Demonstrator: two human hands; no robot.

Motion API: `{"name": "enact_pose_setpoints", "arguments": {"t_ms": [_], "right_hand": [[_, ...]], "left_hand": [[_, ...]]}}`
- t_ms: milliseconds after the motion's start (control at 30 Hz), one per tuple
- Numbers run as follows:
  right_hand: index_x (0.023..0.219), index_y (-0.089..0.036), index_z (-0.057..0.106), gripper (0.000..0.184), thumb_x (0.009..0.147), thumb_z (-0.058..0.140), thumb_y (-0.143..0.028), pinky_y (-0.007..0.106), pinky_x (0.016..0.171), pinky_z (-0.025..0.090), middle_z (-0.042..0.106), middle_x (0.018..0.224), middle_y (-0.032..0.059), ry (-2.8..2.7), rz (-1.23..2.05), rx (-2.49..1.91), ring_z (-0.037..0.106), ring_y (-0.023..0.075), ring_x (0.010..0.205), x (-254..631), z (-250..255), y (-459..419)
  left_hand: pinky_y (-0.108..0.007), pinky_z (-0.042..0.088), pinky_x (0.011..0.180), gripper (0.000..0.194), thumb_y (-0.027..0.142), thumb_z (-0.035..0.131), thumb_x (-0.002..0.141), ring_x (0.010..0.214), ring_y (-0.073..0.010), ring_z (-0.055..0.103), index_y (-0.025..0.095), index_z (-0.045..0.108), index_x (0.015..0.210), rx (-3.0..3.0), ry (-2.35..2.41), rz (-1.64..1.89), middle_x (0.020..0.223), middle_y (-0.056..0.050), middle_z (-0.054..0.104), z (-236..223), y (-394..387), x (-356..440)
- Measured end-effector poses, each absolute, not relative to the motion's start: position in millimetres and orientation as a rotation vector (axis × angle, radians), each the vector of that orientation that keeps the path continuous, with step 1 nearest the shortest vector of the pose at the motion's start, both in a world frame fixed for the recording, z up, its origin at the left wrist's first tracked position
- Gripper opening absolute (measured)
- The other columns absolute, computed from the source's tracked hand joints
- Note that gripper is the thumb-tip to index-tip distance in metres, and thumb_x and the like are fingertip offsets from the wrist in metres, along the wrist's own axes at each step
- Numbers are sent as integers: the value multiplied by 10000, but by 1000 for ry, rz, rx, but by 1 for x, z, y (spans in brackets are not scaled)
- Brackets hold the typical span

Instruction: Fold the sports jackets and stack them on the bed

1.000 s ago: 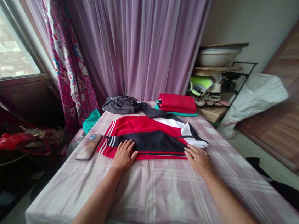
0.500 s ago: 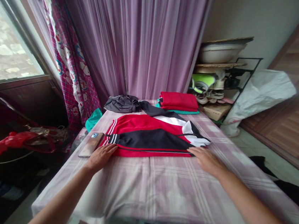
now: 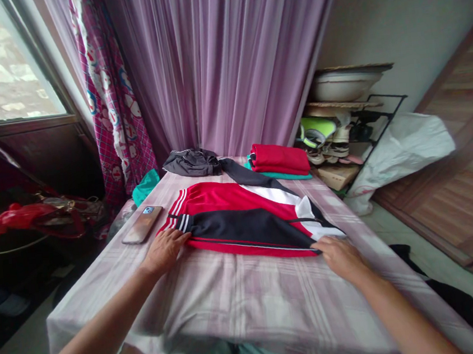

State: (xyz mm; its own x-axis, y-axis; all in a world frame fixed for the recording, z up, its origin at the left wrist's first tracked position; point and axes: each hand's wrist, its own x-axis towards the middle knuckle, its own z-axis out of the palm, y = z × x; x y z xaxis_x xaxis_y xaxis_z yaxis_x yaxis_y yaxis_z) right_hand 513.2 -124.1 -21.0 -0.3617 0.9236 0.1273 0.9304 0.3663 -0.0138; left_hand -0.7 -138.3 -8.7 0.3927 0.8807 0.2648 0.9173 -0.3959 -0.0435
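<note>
A red, black and white track jacket [image 3: 228,225] lies on a plaid cloth, one black sleeve folded across its near side and the other stretching away toward the back. My left hand [image 3: 166,252] grips its near edge beside the white-striped cuff and hem. At the collar end, my right hand [image 3: 340,256] is closed on the near corner, fingers pinched on the fabric. Between the two hands the near edge runs fairly straight. A phone [image 3: 143,225] lies face down just beyond my left hand.
Folded red clothing [image 3: 281,159] rests on a teal piece at the back right. A dark grey garment [image 3: 193,163] is bunched at the back. The plaid cloth [image 3: 249,299] drapes over the front edge. At right stand a shoe rack [image 3: 343,143] and a white sack [image 3: 410,144].
My right hand has closed on the jacket's corner and moved right and slightly nearer, drawing the collar end with it. My left hand has shifted slightly along with the hem.
</note>
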Motion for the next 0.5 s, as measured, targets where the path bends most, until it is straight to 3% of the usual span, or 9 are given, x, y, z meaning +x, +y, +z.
{"name": "enact_pose_setpoints", "arguments": {"t_ms": [200,367,500], "right_hand": [[1131,-274,752,536,719,463,-90,353,967,487,725,1185,44,-2457,196,-1737,652,231,1121,510,-4,-120],[1223,-249,700,430,884,435,-255,372,1031,466,695,1252,52,-2345,201,-1471,630,228,1162,471,20,-96],[1337,-197,611,456,948,420,-336,432,1102,399,567,1427,106,-2266,37,-1481,518,249,1314,430,3,-79]], "left_hand": [[-424,504,895,453,122,426,856,963,-250,638,245,709,1187,-2465,-1643,-313,979,-102,724,-5,-139,0],[-406,513,885,464,104,402,831,927,-244,645,245,743,1111,-2451,-1637,-306,930,-94,728,6,-135,0],[-409,497,953,482,100,408,813,962,-234,654,260,735,1129,-2438,-1673,-273,956,-75,731,7,-142,1]]}}
